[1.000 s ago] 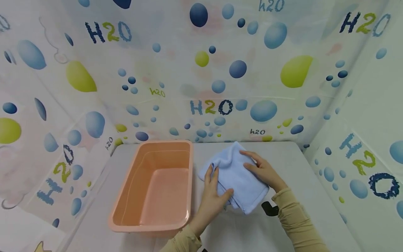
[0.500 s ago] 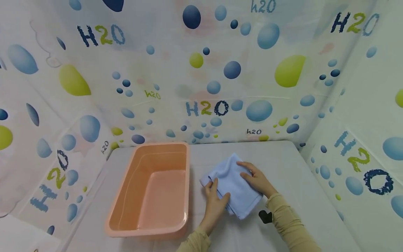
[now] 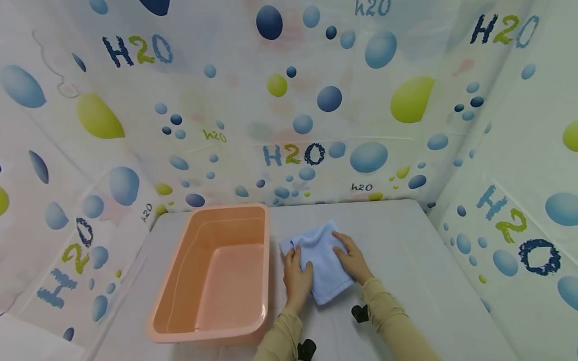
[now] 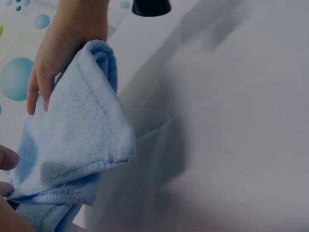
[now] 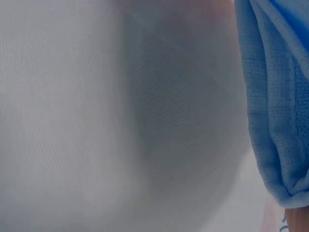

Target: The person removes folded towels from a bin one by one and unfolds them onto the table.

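A light blue folded towel (image 3: 322,260) is held between both hands, right of the basin in the head view. My left hand (image 3: 298,281) grips its left side, with the thumb toward the front face. At the opposite side my right hand (image 3: 353,261) holds the towel, fingers spread along its upper right edge. The left wrist view shows the towel (image 4: 87,125) raised over the table, a shadow below it, and the right hand (image 4: 67,43) at its far side. Stacked folded edges of the towel (image 5: 273,106) show in the right wrist view.
A peach plastic basin (image 3: 266,260) stands on the left half of the table (image 3: 406,240), which has a white cover. Behind and on both sides hang white curtains (image 3: 235,100) printed with bubbles and "H2O". Dark wrist-worn pieces (image 3: 359,314) sit near the sleeves.
Both hands have carried the towel a little left, closer to the basin, and its top corner has come lower. The head view has shifted slightly. The grip on both sides stays.
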{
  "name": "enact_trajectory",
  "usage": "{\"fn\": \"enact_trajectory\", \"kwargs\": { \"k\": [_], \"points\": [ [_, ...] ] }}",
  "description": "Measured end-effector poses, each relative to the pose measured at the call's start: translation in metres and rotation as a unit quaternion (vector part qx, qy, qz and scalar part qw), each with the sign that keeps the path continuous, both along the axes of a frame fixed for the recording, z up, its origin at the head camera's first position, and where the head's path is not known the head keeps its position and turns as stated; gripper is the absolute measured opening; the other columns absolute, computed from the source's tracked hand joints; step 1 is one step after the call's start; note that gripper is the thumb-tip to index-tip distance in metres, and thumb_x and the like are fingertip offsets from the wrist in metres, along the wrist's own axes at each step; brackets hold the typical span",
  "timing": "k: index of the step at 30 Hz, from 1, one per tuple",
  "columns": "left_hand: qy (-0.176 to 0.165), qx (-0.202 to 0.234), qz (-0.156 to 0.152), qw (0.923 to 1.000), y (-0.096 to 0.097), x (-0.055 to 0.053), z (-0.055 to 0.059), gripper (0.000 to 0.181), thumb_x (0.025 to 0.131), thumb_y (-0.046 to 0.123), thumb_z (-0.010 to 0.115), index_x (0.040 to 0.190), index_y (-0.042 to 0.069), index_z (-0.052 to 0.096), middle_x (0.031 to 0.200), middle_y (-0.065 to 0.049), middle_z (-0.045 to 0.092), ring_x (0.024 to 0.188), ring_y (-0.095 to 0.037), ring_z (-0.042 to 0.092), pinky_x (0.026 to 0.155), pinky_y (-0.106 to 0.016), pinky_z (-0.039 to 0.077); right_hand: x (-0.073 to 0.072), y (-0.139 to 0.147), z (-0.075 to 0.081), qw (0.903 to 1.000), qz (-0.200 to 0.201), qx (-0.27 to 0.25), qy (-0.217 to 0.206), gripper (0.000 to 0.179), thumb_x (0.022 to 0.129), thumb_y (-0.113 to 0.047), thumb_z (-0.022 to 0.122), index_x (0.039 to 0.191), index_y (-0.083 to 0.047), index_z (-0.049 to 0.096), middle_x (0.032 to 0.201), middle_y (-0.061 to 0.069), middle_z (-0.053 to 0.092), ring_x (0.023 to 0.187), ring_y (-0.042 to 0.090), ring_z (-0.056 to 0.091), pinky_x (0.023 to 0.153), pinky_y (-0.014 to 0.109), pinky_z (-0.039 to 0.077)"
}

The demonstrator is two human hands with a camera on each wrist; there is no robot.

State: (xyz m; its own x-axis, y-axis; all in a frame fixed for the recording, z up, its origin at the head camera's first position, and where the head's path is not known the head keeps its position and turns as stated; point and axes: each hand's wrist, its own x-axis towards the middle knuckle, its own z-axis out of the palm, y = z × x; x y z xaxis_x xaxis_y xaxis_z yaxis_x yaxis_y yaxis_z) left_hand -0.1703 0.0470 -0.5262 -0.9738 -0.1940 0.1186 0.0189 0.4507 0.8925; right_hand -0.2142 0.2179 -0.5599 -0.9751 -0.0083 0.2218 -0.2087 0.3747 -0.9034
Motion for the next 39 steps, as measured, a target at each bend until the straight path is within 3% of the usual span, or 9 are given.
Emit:
{"fn": "enact_trajectory", "kwargs": {
  "k": [8,18,21,23,26,30,33,39],
  "points": [
    [-0.016,-0.077,0.008,0.9969,-0.005,-0.009,-0.01,0.054,0.081,0.01,0.059,0.135,0.007,0.049,0.14,-0.017,0.045,0.115,-0.043,0.049,0.089,-0.059,0.038,-0.002,-0.01,-0.014,0.9993,-0.017,-0.001,-0.032,0.045,0.092,-0.013,0.055,0.137,-0.009,0.046,0.144,0.017,0.041,0.138,0.038,0.029,0.113,0.052,0.021],
    [-0.035,-0.102,-0.028,0.9938,-0.006,-0.017,-0.033,0.06,0.077,0.007,0.06,0.135,0.004,0.047,0.141,-0.018,0.045,0.113,-0.046,0.048,0.081,-0.06,0.042,-0.006,-0.007,-0.024,0.9973,-0.045,0.03,-0.05,0.046,0.091,-0.006,0.053,0.136,-0.005,0.047,0.142,0.02,0.042,0.135,0.039,0.033,0.112,0.051,0.024],
    [-0.034,-0.111,-0.03,0.9928,-0.005,-0.018,-0.038,0.06,0.076,0.007,0.06,0.135,0.006,0.049,0.14,-0.015,0.045,0.117,-0.045,0.043,0.088,-0.061,0.037,-0.004,-0.006,-0.024,0.997,-0.048,0.032,-0.051,0.046,0.09,-0.005,0.053,0.135,-0.003,0.046,0.141,0.021,0.042,0.134,0.04,0.034,0.112,0.05,0.024],
    [-0.038,-0.109,-0.029,0.9928,-0.005,-0.018,-0.041,0.059,0.076,0.007,0.06,0.135,0.008,0.049,0.141,-0.013,0.045,0.122,-0.043,0.037,0.095,-0.062,0.03,-0.004,-0.006,-0.024,0.9967,-0.051,0.033,-0.054,0.046,0.09,-0.004,0.053,0.135,-0.002,0.046,0.141,0.022,0.042,0.134,0.04,0.034,0.112,0.05,0.024],
    [-0.039,-0.106,-0.028,0.9932,-0.005,-0.017,-0.043,0.059,0.076,0.007,0.06,0.134,0.01,0.05,0.142,-0.01,0.045,0.124,-0.042,0.034,0.095,-0.063,0.026,-0.003,-0.007,-0.024,0.9962,-0.052,0.033,-0.061,0.045,0.09,-0.004,0.052,0.135,-0.002,0.046,0.141,0.022,0.042,0.134,0.04,0.034,0.113,0.05,0.024],
    [-0.034,-0.088,-0.033,0.995,-0.007,-0.018,-0.047,0.06,0.075,0.007,0.061,0.134,0.009,0.051,0.141,-0.013,0.046,0.12,-0.042,0.039,0.088,-0.061,0.033,-0.002,-0.007,-0.025,0.9953,-0.053,0.035,-0.073,0.046,0.091,-0.004,0.052,0.136,-0.002,0.045,0.141,0.022,0.041,0.135,0.04,0.033,0.113,0.05,0.023],
    [-0.024,-0.054,-0.055,0.9967,-0.01,-0.019,-0.048,0.059,0.075,0.004,0.061,0.132,0.002,0.05,0.133,-0.022,0.049,0.118,-0.045,0.043,0.091,-0.06,0.035,-0.003,-0.007,-0.025,0.9944,-0.054,0.036,-0.083,0.046,0.091,-0.005,0.051,0.136,-0.004,0.045,0.143,0.022,0.04,0.135,0.04,0.032,0.113,0.05,0.023],
    [-0.061,0.003,-0.094,0.9937,-0.013,-0.02,-0.051,0.061,0.074,-0.002,0.059,0.133,-0.007,0.044,0.121,-0.029,0.055,0.109,-0.038,0.054,0.094,-0.05,0.043,-0.007,-0.002,-0.028,0.9921,-0.065,0.037,-0.101,0.047,0.09,-0.009,0.052,0.137,-0.007,0.045,0.144,0.02,0.039,0.136,0.039,0.031,0.113,0.051,0.022]
  ]
}}
